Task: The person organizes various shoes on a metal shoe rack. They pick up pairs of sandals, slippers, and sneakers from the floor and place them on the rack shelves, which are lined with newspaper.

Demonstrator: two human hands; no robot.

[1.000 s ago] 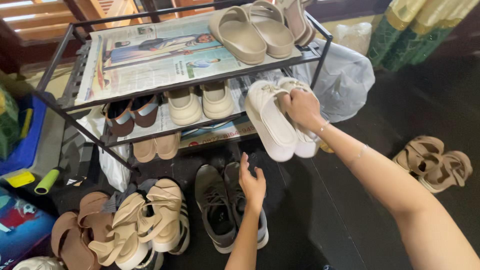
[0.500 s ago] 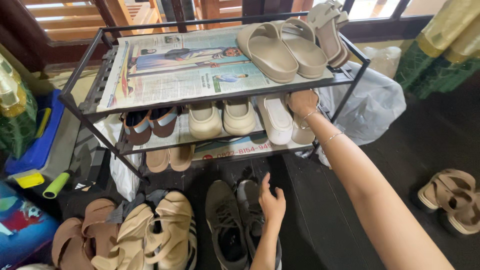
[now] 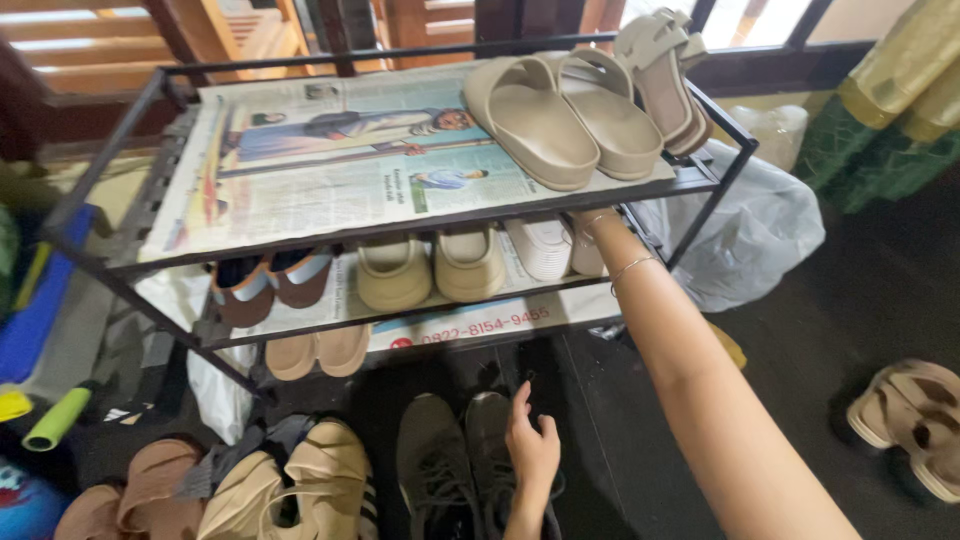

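Observation:
A black metal shoe rack (image 3: pixel 400 229) stands ahead, its shelves lined with newspaper (image 3: pixel 330 170). My right arm reaches under the top shelf, and my right hand (image 3: pixel 592 222) is mostly hidden there, next to a pair of white shoes (image 3: pixel 545 248) on the middle shelf. Its grip cannot be seen. My left hand (image 3: pixel 530 445) hovers with fingers apart over a pair of grey sneakers (image 3: pixel 440 470) on the dark floor.
Beige slides (image 3: pixel 560 115) lie on the top shelf. Cream clogs (image 3: pixel 430 265) and brown sandals (image 3: pixel 270 285) share the middle shelf. Tan sandals (image 3: pixel 300 490) pile up at the lower left, another pair (image 3: pixel 915 415) lies at the right. A white plastic bag (image 3: pixel 760 235) sits behind the rack.
My right hand carried the white shoes from the air in front of the rack onto the middle shelf and pushed them in deeper. My left hand stayed over the grey sneakers.

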